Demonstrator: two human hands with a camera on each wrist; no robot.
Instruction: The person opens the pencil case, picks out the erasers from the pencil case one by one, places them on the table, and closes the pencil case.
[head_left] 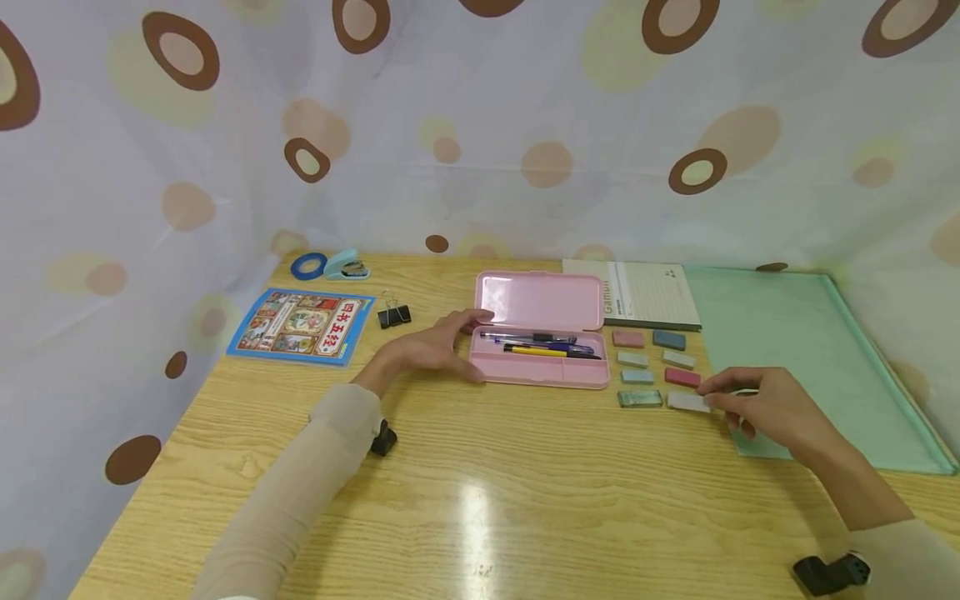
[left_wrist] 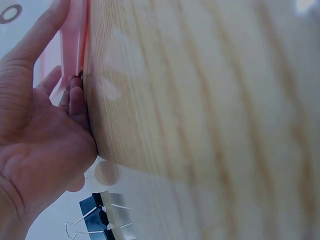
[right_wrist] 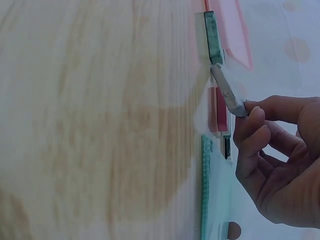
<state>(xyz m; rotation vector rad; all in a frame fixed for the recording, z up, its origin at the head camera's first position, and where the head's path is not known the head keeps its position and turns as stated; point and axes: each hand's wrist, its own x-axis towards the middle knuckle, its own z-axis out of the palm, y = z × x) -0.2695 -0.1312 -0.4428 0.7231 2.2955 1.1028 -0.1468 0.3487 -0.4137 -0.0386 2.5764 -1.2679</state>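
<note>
A pink pencil case lies with its lid raised, several pens inside. At its left end, my left hand holds the case, thumb at the front corner and a fingertip near the hinge. My right hand pinches a white eraser by its near end between thumb and fingertips. That eraser tilts in the right wrist view, its far end close to a green translucent eraser. Several other erasers stand in two columns right of the case, among them a dark pink one and a blue one.
Behind the erasers lies a notebook; a green translucent mat or folder covers the table's right side. On the left are a blue-bordered booklet, a black binder clip, a blue tape roll and a light blue stapler.
</note>
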